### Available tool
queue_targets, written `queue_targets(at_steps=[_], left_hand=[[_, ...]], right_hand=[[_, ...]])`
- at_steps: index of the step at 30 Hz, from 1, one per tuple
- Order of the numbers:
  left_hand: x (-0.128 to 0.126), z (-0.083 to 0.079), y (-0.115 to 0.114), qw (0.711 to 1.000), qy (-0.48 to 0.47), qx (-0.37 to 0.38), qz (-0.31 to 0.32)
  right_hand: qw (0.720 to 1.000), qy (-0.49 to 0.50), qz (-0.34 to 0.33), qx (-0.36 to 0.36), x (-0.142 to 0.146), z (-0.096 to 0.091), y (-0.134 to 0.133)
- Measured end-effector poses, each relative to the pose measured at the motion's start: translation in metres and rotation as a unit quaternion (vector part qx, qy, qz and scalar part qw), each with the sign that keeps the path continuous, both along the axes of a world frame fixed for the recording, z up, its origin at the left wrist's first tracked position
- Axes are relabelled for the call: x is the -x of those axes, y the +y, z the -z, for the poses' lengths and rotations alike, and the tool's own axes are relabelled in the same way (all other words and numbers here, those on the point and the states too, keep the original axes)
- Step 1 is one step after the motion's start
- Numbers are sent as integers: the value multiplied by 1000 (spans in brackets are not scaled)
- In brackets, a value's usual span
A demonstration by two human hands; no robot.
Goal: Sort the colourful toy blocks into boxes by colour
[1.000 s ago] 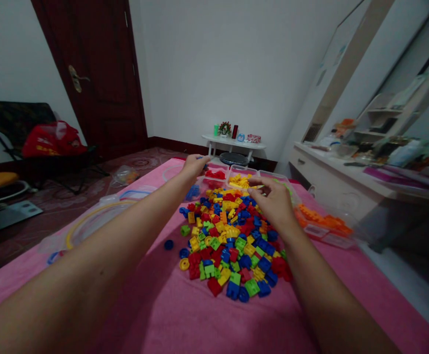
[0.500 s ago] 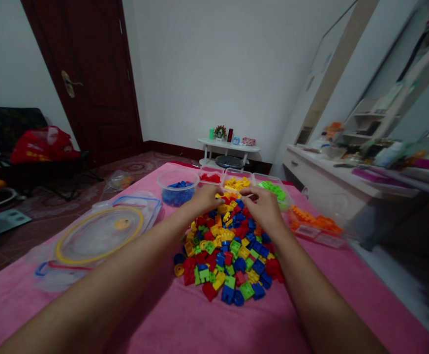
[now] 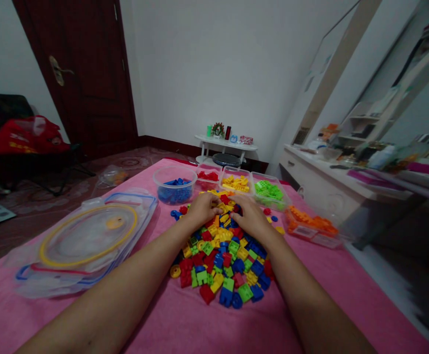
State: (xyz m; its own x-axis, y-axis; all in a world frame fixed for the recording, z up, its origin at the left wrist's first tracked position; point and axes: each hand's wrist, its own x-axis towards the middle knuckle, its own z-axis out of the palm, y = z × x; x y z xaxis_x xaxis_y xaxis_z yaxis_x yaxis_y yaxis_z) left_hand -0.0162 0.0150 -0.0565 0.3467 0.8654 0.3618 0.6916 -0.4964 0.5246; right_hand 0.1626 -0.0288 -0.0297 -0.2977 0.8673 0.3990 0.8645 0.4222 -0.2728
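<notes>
A mixed pile of toy building bricks (image 3: 224, 255) in red, yellow, blue and green lies in front of me. My left hand (image 3: 204, 209) rests over the far left part of the pile, its thumb and fingers apart among the bricks. Opposite it, my right hand (image 3: 250, 212) curves over the far right part, thumb apart from the fingers. Both hands touch bricks, with yellow and red ones showing between them. I see no brick gripped in either hand, though some fingertips are partly hidden.
Behind the pile stand a round tub of blue bricks (image 3: 175, 189) and boxes of red (image 3: 207, 177), yellow (image 3: 235, 184) and green bricks (image 3: 269, 191). An orange-brick box (image 3: 312, 225) is at right. Stacked clear lids (image 3: 89, 241) lie left on the pink cloth (image 3: 185, 324).
Both hands have moved nearer to me, down onto the pile. Several loose bricks now show beyond the hands on either side. The view has shifted slightly.
</notes>
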Motion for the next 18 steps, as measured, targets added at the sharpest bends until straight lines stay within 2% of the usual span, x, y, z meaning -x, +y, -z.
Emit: queue_targets(at_steps=[4, 8, 14, 18], left_hand=[[3, 12, 6, 992, -117, 49, -8], [3, 15, 5, 987, -147, 56, -9], [1, 21, 7, 980, -182, 51, 54], [0, 24, 8, 977, -193, 46, 76]], right_hand=[[996, -78, -3, 33, 4, 5, -2], [994, -101, 19, 32, 7, 2, -3], [997, -68, 44, 22, 6, 4, 0], [998, 11, 46, 40, 8, 4, -1]])
